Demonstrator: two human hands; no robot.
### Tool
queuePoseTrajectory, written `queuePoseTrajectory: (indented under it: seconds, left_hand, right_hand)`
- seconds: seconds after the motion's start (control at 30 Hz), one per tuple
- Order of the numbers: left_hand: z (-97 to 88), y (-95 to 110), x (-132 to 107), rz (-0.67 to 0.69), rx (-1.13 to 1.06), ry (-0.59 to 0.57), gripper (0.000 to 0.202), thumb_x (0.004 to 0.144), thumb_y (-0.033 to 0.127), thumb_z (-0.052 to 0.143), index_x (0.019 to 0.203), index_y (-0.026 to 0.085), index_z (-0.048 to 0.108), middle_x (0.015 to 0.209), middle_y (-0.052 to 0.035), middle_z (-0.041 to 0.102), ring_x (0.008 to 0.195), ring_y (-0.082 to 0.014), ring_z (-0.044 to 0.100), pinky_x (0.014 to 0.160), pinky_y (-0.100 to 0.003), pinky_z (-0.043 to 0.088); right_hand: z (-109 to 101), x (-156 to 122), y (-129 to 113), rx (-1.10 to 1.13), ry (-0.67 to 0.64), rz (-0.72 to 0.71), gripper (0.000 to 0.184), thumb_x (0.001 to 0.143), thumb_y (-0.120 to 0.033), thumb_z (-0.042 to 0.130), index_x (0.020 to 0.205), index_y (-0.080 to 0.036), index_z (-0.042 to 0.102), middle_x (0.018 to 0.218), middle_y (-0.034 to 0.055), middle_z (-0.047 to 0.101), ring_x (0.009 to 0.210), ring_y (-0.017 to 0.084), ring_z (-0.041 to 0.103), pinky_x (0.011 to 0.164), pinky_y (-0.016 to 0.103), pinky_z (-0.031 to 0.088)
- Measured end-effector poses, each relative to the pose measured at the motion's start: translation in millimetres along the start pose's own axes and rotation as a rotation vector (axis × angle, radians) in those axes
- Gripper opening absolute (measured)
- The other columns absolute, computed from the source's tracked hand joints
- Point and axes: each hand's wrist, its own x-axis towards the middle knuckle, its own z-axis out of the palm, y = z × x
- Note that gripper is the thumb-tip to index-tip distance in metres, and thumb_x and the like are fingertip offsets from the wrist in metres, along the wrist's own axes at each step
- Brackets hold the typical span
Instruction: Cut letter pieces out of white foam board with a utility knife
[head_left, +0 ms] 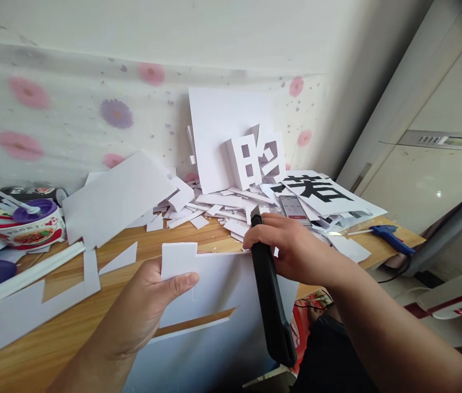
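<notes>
Two hands — left hand (149,297) on one foam sheet (218,289), right hand (292,248) round one black cutter (272,305).

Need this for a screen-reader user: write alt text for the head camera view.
The right hand grips a black cutter at the top edge of a white foam board, which the left hand pinches by a tab. Behind, on the wooden table, lie white offcuts, a phone and a blue glue gun.

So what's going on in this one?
A person grips a white foam board at its top edge with the left hand; the right hand holds a black cutter, its tip at that same edge. The wooden table behind is strewn with white offcuts, plus a phone and a blue glue gun.
</notes>
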Motion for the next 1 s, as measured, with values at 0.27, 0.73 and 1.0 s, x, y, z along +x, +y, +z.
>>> queuePoseTrajectory:
  seconds: [0.27,0.73,1.0]
  left_hand:
    - [-0.4,15,-1,-0.088,0.057,-0.061,0.046,0.071,0.042,0.080,0.111,0.021,0.071,0.107,-0.0043,0.075,0.102,-0.0287,0.068,0.089,-0.036,0.055]
    - [-15.1,117,45,0.021,0.331,-0.250,0.038,0.076,0.026,0.073,0.104,0.003,0.066,0.070,-0.0062,0.074,0.053,-0.0178,0.068,0.042,-0.021,0.047]
    - [26.7,178,103,-0.223,0.674,-0.477,0.039,0.053,0.006,0.080,0.091,0.009,0.074,0.087,-0.0115,0.076,0.073,-0.0315,0.073,0.059,-0.038,0.057]
  right_hand:
    - [-4,-10,8,0.616,0.477,0.173,0.019,0.078,-0.013,0.070,0.089,-0.023,0.057,0.083,0.0001,0.066,0.077,0.016,0.066,0.072,0.030,0.054]
    - [20,-33,18,0.924,0.416,0.380,0.036,0.074,-0.029,0.081,0.088,-0.023,0.049,0.082,-0.0002,0.068,0.066,0.012,0.064,0.062,0.027,0.054]
    - [48,-30,11,1.323,0.261,0.410,0.027,0.072,-0.023,0.081,0.085,-0.023,0.057,0.069,-0.0079,0.051,0.054,0.006,0.054,0.051,0.018,0.052]
